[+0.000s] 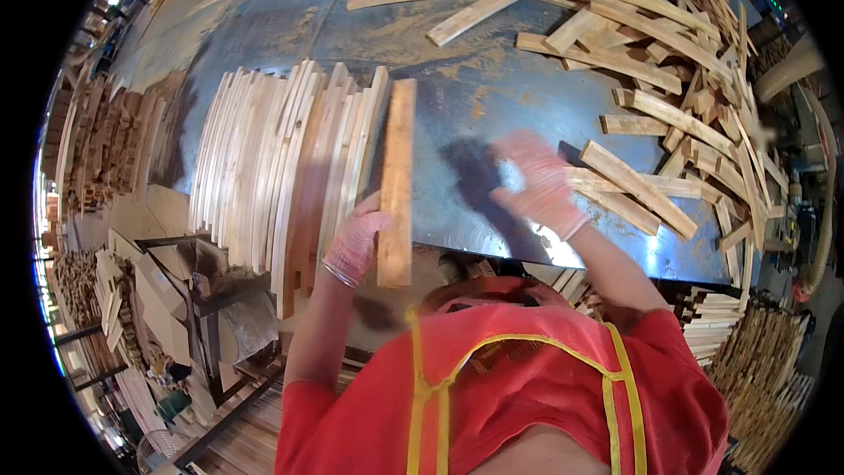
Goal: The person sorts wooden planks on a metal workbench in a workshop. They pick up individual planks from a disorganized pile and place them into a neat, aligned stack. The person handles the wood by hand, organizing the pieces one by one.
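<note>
My left hand [356, 239], in a pale work glove, is closed around the lower part of a wooden strip [399, 171]. The strip stands on edge at the right end of a row of similar strips [264, 154], lined up side by side. My right hand [538, 183], gloved too and slightly blurred, is over the metal tabletop [448, 132] with its fingers apart and nothing in it. Its shadow falls on the metal just to its left. Close by on its right lie loose wooden strips [637, 186].
A jumbled heap of wooden pieces [694, 44] covers the table's far right. Stacked wood [110, 145] stands at the left, with more bundles [760, 387] at the lower right. A dark metal frame [207, 325] and cardboard [158, 299] sit below the table's left edge.
</note>
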Demonstrator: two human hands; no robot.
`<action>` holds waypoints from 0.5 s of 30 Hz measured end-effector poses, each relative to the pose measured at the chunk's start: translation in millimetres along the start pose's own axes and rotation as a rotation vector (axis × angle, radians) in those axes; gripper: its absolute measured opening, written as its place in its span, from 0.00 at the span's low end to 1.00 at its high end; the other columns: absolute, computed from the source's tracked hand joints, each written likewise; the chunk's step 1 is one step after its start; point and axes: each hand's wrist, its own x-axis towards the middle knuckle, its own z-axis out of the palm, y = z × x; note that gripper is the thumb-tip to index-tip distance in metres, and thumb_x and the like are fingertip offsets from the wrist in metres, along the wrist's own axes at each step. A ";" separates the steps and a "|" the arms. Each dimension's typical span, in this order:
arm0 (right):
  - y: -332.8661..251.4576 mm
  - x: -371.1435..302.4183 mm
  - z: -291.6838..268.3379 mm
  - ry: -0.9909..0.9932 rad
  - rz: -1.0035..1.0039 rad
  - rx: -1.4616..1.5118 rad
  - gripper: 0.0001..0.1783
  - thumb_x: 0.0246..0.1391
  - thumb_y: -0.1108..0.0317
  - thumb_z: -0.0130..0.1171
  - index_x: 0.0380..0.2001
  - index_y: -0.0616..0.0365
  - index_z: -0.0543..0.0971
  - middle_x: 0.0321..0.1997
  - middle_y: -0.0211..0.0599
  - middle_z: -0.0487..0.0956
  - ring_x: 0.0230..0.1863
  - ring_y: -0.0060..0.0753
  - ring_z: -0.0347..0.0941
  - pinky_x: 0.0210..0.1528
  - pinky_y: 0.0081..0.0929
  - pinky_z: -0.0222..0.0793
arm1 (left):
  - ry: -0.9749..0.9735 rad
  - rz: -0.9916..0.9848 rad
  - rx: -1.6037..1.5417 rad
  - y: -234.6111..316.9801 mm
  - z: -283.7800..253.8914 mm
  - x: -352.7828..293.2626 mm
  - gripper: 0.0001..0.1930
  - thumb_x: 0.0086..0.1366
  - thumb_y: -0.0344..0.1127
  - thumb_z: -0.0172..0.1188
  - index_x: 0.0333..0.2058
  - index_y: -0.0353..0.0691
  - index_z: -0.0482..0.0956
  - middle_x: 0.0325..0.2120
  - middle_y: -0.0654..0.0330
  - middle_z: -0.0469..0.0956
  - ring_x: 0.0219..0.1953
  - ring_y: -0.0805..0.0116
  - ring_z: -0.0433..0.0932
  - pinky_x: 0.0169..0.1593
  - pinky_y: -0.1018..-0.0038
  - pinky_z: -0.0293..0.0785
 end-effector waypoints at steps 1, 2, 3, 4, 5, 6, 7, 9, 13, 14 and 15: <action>47.0 -23.1 -0.5 0.211 0.079 -0.051 0.30 0.43 0.62 0.73 0.53 0.56 0.82 0.58 0.49 0.80 0.60 0.57 0.75 0.67 0.50 0.71 | 0.054 0.000 0.055 -0.5 -6.4 4.0 0.33 0.60 0.26 0.59 0.67 0.32 0.76 0.47 0.59 0.85 0.47 0.67 0.85 0.53 0.68 0.83; 87.3 -40.2 -13.8 0.193 0.161 -0.283 0.31 0.45 0.59 0.75 0.53 0.59 0.82 0.58 0.49 0.80 0.60 0.56 0.76 0.66 0.51 0.72 | 0.159 0.088 0.184 -8.4 -15.2 5.7 0.32 0.61 0.26 0.60 0.66 0.33 0.77 0.46 0.58 0.85 0.46 0.65 0.85 0.52 0.67 0.83; 94.2 -42.1 -50.5 -0.185 0.552 -0.182 0.36 0.45 0.55 0.77 0.56 0.60 0.80 0.58 0.50 0.81 0.62 0.57 0.75 0.67 0.50 0.72 | 0.275 0.173 0.312 -21.7 -29.7 5.3 0.31 0.62 0.27 0.60 0.65 0.34 0.78 0.45 0.57 0.86 0.46 0.62 0.85 0.51 0.66 0.83; 132.7 -75.3 -52.0 -0.143 0.676 -0.261 0.41 0.45 0.51 0.78 0.60 0.60 0.78 0.61 0.49 0.80 0.64 0.57 0.74 0.68 0.49 0.72 | 0.380 0.258 0.447 -23.8 -38.1 3.4 0.29 0.62 0.27 0.61 0.65 0.35 0.79 0.43 0.56 0.86 0.45 0.60 0.85 0.51 0.64 0.83; 178.7 -124.0 -50.0 -0.088 0.572 -0.383 0.46 0.45 0.49 0.78 0.65 0.61 0.75 0.63 0.50 0.79 0.66 0.58 0.74 0.69 0.49 0.72 | 0.479 0.323 0.761 -18.6 -43.4 -1.6 0.28 0.62 0.27 0.62 0.63 0.36 0.80 0.42 0.55 0.86 0.44 0.57 0.85 0.51 0.62 0.83; 198.0 -149.8 -53.9 -0.131 0.649 -0.380 0.49 0.45 0.49 0.78 0.69 0.57 0.73 0.67 0.47 0.77 0.68 0.57 0.72 0.72 0.48 0.69 | 0.579 0.372 1.081 -14.8 -48.3 -10.1 0.26 0.62 0.27 0.63 0.61 0.38 0.81 0.42 0.54 0.85 0.44 0.54 0.85 0.52 0.61 0.82; 223.0 -172.9 -51.6 -0.155 0.676 -0.417 0.47 0.49 0.53 0.76 0.71 0.52 0.72 0.68 0.45 0.77 0.70 0.56 0.71 0.74 0.48 0.67 | 0.661 0.418 1.404 -10.1 -52.5 -15.9 0.25 0.63 0.27 0.63 0.60 0.39 0.82 0.41 0.53 0.85 0.43 0.51 0.84 0.53 0.59 0.81; 257.7 -190.7 -41.0 -0.199 0.628 -0.473 0.42 0.54 0.60 0.72 0.72 0.49 0.72 0.67 0.44 0.77 0.70 0.55 0.71 0.73 0.47 0.67 | 0.649 0.564 1.646 -0.7 -66.5 -27.0 0.27 0.58 0.26 0.67 0.58 0.41 0.82 0.44 0.50 0.84 0.49 0.44 0.81 0.59 0.55 0.76; 196.2 -100.6 -44.3 -0.333 0.669 -0.249 0.43 0.57 0.56 0.69 0.74 0.51 0.69 0.65 0.51 0.79 0.66 0.55 0.75 0.69 0.45 0.71 | 0.769 0.604 1.562 -22.1 -114.7 -54.0 0.30 0.55 0.24 0.66 0.59 0.41 0.81 0.50 0.50 0.82 0.56 0.44 0.79 0.61 0.52 0.74; 179.3 -81.7 -36.9 -0.307 0.639 -0.159 0.43 0.57 0.54 0.68 0.74 0.52 0.69 0.62 0.52 0.80 0.63 0.56 0.77 0.67 0.45 0.72 | 0.822 0.635 1.560 -22.6 -114.9 -55.5 0.28 0.55 0.24 0.65 0.58 0.41 0.81 0.48 0.50 0.82 0.53 0.43 0.79 0.58 0.51 0.75; 162.1 -61.9 -29.4 -0.279 0.611 -0.074 0.43 0.57 0.51 0.68 0.74 0.53 0.69 0.60 0.54 0.82 0.61 0.56 0.79 0.65 0.45 0.73 | 0.872 0.669 1.555 -21.5 -114.8 -54.8 0.26 0.55 0.23 0.65 0.56 0.41 0.82 0.47 0.50 0.81 0.50 0.42 0.79 0.54 0.49 0.76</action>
